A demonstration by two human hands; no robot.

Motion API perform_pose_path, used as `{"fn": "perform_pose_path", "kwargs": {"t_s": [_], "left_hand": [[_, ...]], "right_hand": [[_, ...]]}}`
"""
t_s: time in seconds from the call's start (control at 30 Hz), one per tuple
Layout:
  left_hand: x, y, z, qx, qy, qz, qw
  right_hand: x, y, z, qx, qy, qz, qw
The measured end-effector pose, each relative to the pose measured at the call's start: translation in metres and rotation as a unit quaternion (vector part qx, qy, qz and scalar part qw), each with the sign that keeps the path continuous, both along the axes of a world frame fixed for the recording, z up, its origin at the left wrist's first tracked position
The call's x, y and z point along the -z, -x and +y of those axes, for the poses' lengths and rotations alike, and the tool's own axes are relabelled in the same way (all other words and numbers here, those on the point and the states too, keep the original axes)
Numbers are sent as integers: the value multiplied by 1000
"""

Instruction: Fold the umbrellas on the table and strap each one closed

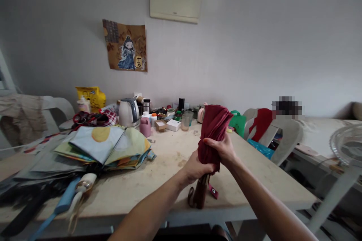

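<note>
Head view shows both hands grasping the red umbrella [216, 120], which stands between them in front of the person, above the near edge of the table [166, 158]. The left hand [195, 167] wraps the lower part of the cloth and is the nearer one to the handle [201, 192]; the right hand [224, 148] holds higher, on the right side of the folds, with its thumb across them. The long axis is almost upright: the handle points down and towards the person, and the cloth end rises away, leaning slightly to the right. Whether the handle touches the table, I cannot tell. Beside it hangs a small tag [213, 191] with a round mark, too small to read. To the left, well apart from the hands, lies a pale umbrella [98, 143]. Farther back stand a kettle [128, 113] and a white box [173, 125], with no readable label. On the wall, the poster [113, 54] carries two characters which look like 午马; the logo on the wall unit [175, 2] is not legible.
</note>
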State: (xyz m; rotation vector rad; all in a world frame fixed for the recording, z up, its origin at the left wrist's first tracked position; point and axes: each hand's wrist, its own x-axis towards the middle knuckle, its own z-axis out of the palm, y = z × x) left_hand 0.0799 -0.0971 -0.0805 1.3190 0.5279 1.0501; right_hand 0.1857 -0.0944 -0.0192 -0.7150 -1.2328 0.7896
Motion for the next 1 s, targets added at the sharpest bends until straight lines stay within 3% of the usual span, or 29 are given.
{"fn": "perform_pose_path", "kwargs": {"t_s": [0.07, 0.13, 0.2, 0.33, 0.4, 0.47, 0.57, 0.63, 0.7, 0.73, 0.83, 0.9, 0.93, 1.0], "left_hand": [[-4, -4, -5, -90, -26, 35, 995], [-9, -5, -4, -129, -53, 41, 989], [-15, 0, 4, -89, -58, 20, 994], [-27, 12, 33, 83, -22, -49, 995], [-27, 12, 47, 75, -30, -73, 994], [-21, 7, 58, 20, -46, -72, 996], [-7, -5, 68, -113, -57, -41, 991], [-2, -8, 71, -234, -83, -8, 969], [-1, -4, 71, -292, -122, 23, 948], [-3, 1, 71, -266, -137, 34, 954], [-10, 21, 70, -42, -126, 2, 991], [-14, 33, 70, 68, -108, -36, 991], [-14, 38, 72, 83, -108, -47, 990], [-14, 46, 78, 54, -113, -48, 991]], "right_hand": [[0, 4, 0, 48, -3, 0, 999], [-1, 4, 4, 41, -3, 17, 999], [-3, 1, 11, 1, -9, 39, 999], [-12, -9, 35, -60, -36, 46, 996], [-13, -10, 47, -80, -45, 34, 995], [-9, -7, 57, -79, -42, 6, 996], [6, 4, 66, -10, -34, -39, 999], [17, 10, 69, 31, -22, -58, 998], [26, 11, 71, 33, -7, -62, 997], [29, 9, 71, 16, 0, -60, 998], [35, -1, 72, -59, 8, -25, 998], [37, -7, 73, -103, 3, 3, 995], [37, -9, 74, -116, -1, 12, 993], [38, -12, 77, -130, -2, 17, 991]]}}
